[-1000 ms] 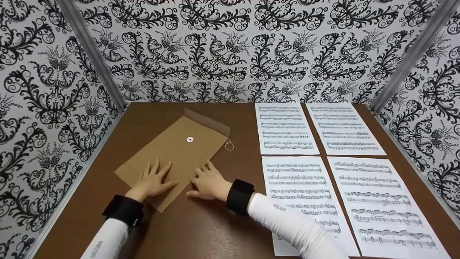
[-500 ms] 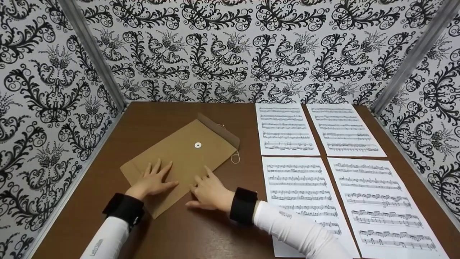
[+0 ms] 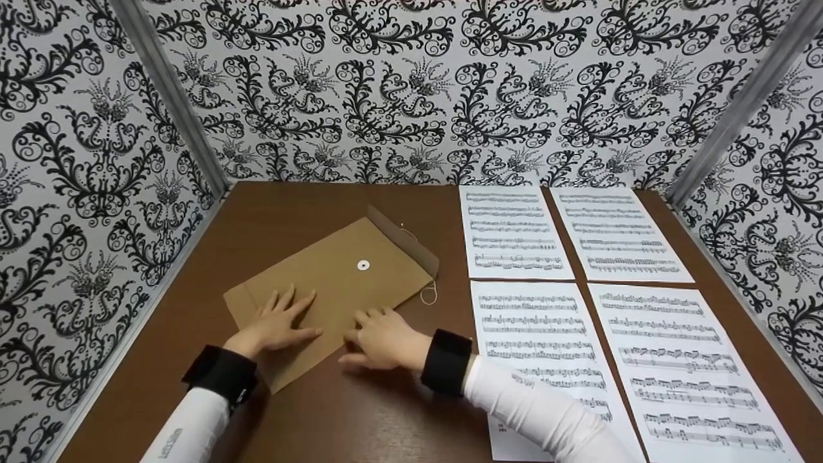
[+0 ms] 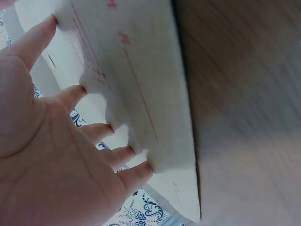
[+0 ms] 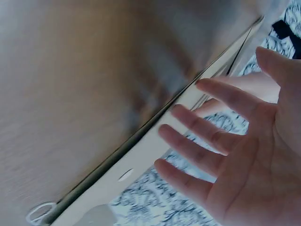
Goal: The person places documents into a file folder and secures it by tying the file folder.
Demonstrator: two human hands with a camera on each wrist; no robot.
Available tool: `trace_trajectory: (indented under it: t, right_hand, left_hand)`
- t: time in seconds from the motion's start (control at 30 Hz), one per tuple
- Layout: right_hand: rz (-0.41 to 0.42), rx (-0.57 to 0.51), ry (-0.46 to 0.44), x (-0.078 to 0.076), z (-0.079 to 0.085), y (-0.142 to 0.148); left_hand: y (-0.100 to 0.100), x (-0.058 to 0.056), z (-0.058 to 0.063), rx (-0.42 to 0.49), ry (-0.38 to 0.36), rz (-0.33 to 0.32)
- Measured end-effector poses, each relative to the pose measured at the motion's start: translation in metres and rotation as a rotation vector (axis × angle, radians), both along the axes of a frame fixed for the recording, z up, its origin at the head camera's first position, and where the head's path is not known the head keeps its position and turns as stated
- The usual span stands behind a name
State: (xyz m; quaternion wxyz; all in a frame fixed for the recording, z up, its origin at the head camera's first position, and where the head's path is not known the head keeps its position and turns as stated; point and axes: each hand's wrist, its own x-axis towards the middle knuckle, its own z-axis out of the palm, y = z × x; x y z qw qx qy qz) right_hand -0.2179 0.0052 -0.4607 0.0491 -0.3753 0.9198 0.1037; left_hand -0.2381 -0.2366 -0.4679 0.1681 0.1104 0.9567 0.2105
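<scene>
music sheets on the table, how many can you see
4, in two rows on the right of the table: far left sheet, far right sheet, near left sheet, partly covered by the right sleeve, and near right sheet. More could be hidden beneath them.

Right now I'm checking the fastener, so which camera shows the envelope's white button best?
The head view: the button appears nearly round and uncovered on the envelope. The right wrist view catches it at a steep slant, as a thin oval. The left wrist view shows part of the envelope, no button.
</scene>
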Motion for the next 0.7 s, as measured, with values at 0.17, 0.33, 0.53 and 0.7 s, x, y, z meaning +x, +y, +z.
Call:
trace_trajectory:
  t: [0.17,0.33,0.53,0.7]
  right_hand:
    - [-0.105,-0.096,-0.090,-0.026,-0.001,0.016]
    - [-0.214,-0.158,-0.171,-0.047,-0.005,0.033]
    - [-0.247,-0.172,-0.213,-0.062,-0.009,0.043]
    - [-0.255,-0.182,-0.247,-0.066,-0.010,0.046]
  left_hand:
    - [0.000,0.000,-0.001,-0.001,0.014,-0.001]
    - [0.001,0.000,-0.003,0.005,0.023,-0.007]
    - [0.000,0.002,-0.003,0.026,0.015,-0.005]
    - [-0.001,0.001,-0.003,0.020,0.017,-0.010]
